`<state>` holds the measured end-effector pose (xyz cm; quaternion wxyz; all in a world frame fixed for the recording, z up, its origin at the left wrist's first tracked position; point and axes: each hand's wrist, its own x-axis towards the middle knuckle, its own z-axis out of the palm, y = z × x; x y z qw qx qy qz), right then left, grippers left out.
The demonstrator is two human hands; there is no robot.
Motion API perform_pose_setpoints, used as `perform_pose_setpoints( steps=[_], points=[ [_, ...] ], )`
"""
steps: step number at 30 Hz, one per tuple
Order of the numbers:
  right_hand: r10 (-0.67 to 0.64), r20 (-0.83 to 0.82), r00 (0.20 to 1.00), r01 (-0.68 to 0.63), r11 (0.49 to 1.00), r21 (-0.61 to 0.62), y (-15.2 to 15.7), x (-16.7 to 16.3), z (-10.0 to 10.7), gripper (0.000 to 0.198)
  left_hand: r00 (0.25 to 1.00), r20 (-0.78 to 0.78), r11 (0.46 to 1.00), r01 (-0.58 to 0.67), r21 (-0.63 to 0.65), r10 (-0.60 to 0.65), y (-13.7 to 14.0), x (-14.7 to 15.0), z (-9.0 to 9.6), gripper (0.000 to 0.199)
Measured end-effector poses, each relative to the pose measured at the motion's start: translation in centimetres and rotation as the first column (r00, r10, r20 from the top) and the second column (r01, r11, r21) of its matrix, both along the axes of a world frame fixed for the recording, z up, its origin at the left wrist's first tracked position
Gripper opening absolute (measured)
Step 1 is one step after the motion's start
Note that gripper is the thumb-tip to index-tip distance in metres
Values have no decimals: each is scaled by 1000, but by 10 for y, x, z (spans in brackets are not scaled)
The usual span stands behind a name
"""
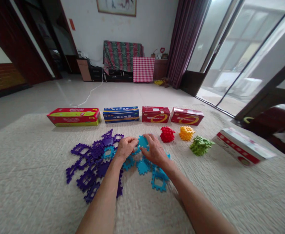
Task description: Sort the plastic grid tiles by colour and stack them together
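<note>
My right hand (pixel 155 151) grips a flat light-blue interlocking plastic tile (pixel 142 141) with notched edges. At the tile's left edge, the fingers of my left hand (pixel 126 149) are pinched together on light-blue plastic; their tips are partly hidden. Below and between my hands lie several loose light-blue tiles (pixel 142 166), some solid and some with an open middle (pixel 159 182). A spread-out pile of dark purple tiles (pixel 86 178) lies left of my left forearm, with a light-blue frame tile (pixel 108 152) at its right side.
Beyond my right hand sit red (pixel 167 134), yellow (pixel 186 133) and green (pixel 201 145) blocks built from tiles. A red-and-yellow box (pixel 75 117), a blue box (pixel 121 115) and two red boxes (pixel 155 115) stand in a back row. A white-and-red box (pixel 244 146) lies right, on the beige cover (pixel 230 201).
</note>
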<state>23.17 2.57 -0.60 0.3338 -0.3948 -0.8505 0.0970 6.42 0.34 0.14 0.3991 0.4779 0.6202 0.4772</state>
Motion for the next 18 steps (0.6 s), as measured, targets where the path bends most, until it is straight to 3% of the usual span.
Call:
perform_pose_setpoints(
  steps=[4,8,18],
  points=[
    [-65,20,998,66,996,-64,24,18,2,49,995,-17,995,-103,17,103,5,-4,-4,30],
    [-41,91,995,51,992,-115,38,24,0,49,995,-9,995,-103,2,103,6,-5,-3,28],
    [-30,46,999,33,997,-68,45,23,-17,54,993,-40,993,-114,23,115,6,-4,-2,27]
  ],
)
